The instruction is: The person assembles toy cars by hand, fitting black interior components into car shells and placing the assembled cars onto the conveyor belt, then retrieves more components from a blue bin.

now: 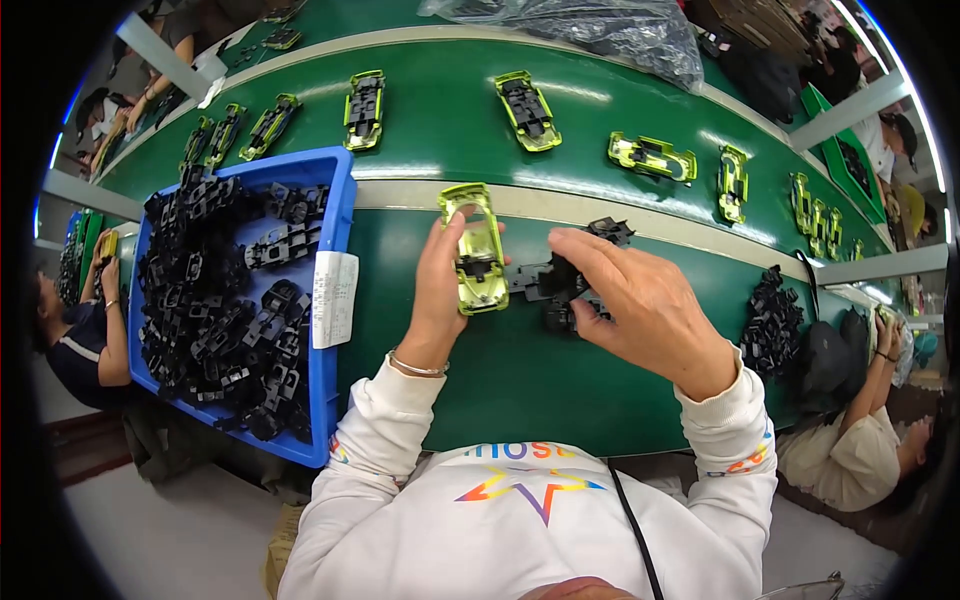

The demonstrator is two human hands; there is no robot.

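A lime-green toy car body shell (482, 243), turned with its hollow inside up, rests in my left hand (434, 290), whose thumb and fingers close round its sides. A black piece sits across the inside of the shell. Just to its right, my right hand (655, 310) bends over the green table with a black plastic car part (566, 278) between thumb and fingers. That part is largely hidden by the fingers. Around it lie more black parts, among them a flat one (528, 282) by the shell and another (610, 232) behind my knuckles.
At my left stands a blue bin (341, 210) heaped with black car parts, a paper label on its side. Several green car shells with black insides, one of them here (365, 110), line the green belt ahead. Right lies a black parts pile (772, 325). Co-workers sit either side.
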